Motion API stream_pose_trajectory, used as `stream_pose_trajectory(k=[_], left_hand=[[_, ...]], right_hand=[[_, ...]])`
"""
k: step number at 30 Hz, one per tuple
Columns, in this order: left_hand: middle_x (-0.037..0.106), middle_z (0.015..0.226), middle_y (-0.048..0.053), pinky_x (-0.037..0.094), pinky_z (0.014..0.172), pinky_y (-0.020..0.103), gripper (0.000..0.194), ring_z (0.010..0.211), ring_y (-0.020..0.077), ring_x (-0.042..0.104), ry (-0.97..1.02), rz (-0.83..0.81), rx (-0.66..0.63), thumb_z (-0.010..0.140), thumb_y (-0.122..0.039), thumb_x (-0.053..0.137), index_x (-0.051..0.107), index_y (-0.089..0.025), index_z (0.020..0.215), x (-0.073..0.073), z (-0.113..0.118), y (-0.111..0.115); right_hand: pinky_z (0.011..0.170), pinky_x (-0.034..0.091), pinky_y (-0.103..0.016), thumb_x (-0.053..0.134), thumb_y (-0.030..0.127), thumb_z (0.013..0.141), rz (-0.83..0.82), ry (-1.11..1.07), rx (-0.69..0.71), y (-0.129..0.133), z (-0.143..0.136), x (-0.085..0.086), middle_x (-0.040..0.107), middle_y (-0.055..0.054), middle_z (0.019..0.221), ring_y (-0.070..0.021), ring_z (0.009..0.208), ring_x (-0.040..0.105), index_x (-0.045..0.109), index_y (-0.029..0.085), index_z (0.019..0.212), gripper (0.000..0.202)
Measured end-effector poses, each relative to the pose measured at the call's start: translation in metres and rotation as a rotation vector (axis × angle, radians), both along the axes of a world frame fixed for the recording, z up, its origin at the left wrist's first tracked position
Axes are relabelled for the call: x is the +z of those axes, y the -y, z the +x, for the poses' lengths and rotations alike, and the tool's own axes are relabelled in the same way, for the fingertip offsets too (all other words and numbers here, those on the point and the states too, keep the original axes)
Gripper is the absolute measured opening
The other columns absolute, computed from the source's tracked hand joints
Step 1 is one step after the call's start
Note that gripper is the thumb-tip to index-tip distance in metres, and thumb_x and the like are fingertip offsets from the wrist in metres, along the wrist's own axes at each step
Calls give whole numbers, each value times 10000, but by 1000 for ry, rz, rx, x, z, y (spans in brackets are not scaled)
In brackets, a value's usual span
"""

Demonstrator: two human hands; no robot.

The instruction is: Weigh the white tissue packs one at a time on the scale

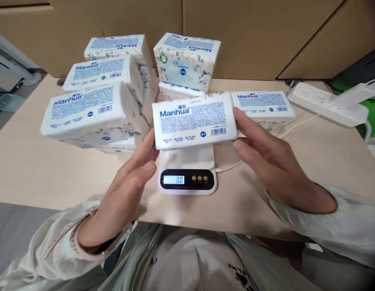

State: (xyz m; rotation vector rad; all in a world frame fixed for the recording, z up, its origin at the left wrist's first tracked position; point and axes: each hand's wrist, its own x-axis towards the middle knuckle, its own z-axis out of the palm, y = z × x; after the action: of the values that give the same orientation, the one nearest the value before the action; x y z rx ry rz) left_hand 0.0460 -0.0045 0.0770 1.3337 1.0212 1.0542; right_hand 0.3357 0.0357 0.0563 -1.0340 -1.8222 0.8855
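Note:
Between my two hands is a white and blue pack of tissues (195, 121) marked "Manhua", its printed side facing me. My left hand (129, 182) grips its left end, and my right hand (266, 157) grips the right end with the thumb near the lower corner. The pack is above a white digital kitchen scale (189, 159) and covers the rear of its platform. On the scale's lit display (174, 180) the reading is 0.0. Whether the pack's underside touches the platform is hidden.
Several more tissue packs are stacked at the left (87, 109), with another stack (185, 60) behind the scale. One pack (261, 103) lies to the right. A white power strip (327, 103) and a cable (296, 127) are at the right; cardboard (251, 36) stands behind the table.

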Motion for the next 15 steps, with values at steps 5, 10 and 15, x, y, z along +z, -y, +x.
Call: stream_pose_trajectory(k=[5, 10, 15], left_hand=[[427, 1789, -87, 132, 1484, 635, 573, 1755, 373, 209, 0, 26, 45, 1102, -461, 607, 552, -390, 1668, -32, -20, 6], [364, 1819, -114, 100, 1495, 590, 559, 1766, 332, 175, 28, 175, 139, 1135, -513, 554, 493, -464, 1689, -64, -24, -2], [292, 1850, -116, 100, 1497, 547, 636, 1776, 315, 128, 32, 265, 80, 1128, -559, 529, 389, -467, 1741, -80, -22, -8]], right_hand=[[1210, 637, -573, 661, 377, 1091, -66, -11, 7, -1, -11, -23, 645, 46, 1656, -298, 1485, 681, 478, 485, 1671, 617], [1235, 589, -624, 650, 306, 1060, 140, -4, -180, 17, -8, -57, 627, 11, 1675, -318, 1486, 663, 491, 453, 1674, 651], [1188, 548, -713, 684, 342, 966, 256, 18, -322, 30, 12, -93, 708, -31, 1579, -407, 1388, 681, 590, 419, 1625, 670]])
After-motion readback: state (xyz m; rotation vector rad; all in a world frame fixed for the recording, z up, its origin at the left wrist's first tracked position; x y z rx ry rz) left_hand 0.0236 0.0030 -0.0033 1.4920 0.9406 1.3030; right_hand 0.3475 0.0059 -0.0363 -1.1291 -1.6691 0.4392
